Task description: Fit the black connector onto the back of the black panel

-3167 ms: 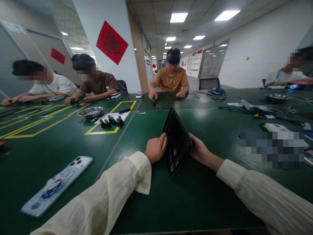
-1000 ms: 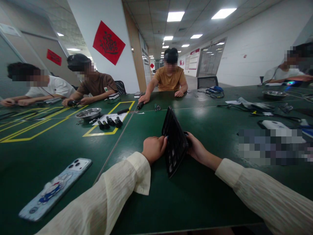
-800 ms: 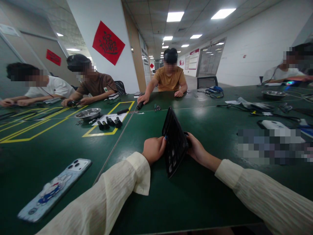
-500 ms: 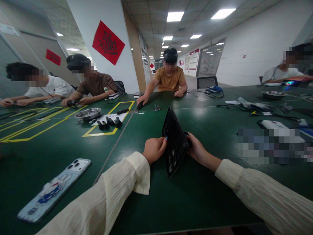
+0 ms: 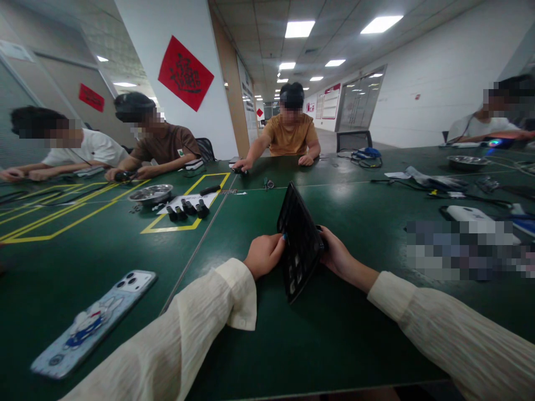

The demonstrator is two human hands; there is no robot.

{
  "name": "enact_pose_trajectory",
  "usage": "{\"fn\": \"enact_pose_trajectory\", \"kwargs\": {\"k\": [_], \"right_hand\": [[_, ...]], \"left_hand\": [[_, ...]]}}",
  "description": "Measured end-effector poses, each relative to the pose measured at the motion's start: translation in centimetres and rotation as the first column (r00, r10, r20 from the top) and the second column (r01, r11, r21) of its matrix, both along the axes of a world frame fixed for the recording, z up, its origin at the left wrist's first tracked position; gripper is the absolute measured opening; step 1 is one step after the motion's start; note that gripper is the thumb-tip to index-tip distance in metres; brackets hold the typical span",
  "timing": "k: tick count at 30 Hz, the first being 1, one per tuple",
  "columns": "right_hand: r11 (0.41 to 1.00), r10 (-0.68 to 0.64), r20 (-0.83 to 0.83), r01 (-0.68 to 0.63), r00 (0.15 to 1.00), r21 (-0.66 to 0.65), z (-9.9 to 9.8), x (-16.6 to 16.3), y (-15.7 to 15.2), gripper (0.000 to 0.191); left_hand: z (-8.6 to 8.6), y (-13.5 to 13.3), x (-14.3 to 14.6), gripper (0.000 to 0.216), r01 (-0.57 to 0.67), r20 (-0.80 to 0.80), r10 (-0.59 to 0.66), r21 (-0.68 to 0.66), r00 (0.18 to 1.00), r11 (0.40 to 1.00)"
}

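A black tablet [image 5: 300, 245] stands tilted on its lower edge over the table in front of me, its face angled toward the left. Faint light patches show on that dark face. My left hand [image 5: 264, 256] is closed at the tablet's left side, with the thumb against it and the other fingers curled, partly hidden. From the right, my right hand [image 5: 337, 252] grips the tablet's back edge, its fingertips hidden behind it. A phone in a light blue case with a rabbit picture [image 5: 94, 326] lies to the left of my left forearm.
Across the green table [image 5: 234, 356], a person in a mustard shirt [image 5: 291, 136] reaches toward a dark object. Several black cylindrical parts [image 5: 188, 209] stand by a metal bowl [image 5: 151, 194] inside yellow tape. Cables, a white device [image 5: 476, 217] and another bowl [image 5: 467, 162] lie right.
The person opposite has drawn the reaching hand slightly up and back with a dark object. My hands and the tablet stay almost where they were.
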State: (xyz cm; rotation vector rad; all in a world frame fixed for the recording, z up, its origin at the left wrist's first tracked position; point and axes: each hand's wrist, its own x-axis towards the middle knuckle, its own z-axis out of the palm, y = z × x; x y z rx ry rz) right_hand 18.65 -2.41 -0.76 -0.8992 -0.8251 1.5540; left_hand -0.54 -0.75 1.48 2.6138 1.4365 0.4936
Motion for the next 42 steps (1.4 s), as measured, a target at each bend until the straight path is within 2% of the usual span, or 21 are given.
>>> {"fn": "enact_pose_trajectory", "kwargs": {"k": [9,14,22,30,42], "right_hand": [[1.0,-0.012,0.015,0.012,1.0,0.002,0.05,-0.1,-0.06,0.02],[1.0,-0.004,0.007,0.004,1.0,0.008,0.21,0.03,-0.13,0.019],[1.0,0.008,0.022,-0.009,1.0,0.02,0.26,-0.02,-0.2,0.019],[1.0,0.014,0.011,-0.014,1.0,0.008,0.5,-0.04,-0.26,0.018],[1.0,0.014,0.021,-0.014,1.0,0.007,-0.09,0.17,0.13,0.019]], "left_hand": [[0.12,-0.17,0.04,0.037,-0.029,0.072,0.024,0.063,0.997,0.998],[0.12,-0.13,0.03,0.031,-0.028,0.089,0.023,0.051,0.996,0.998],[0.49,-0.27,0.14,0.041,-0.001,0.058,0.0,0.005,0.998,1.0],[-0.25,0.24,-0.02,0.055,0.009,0.047,-0.009,0.008,0.999,1.0],[-0.08,0.06,0.02,0.044,0.02,0.077,-0.023,0.038,0.997,0.999]]}}
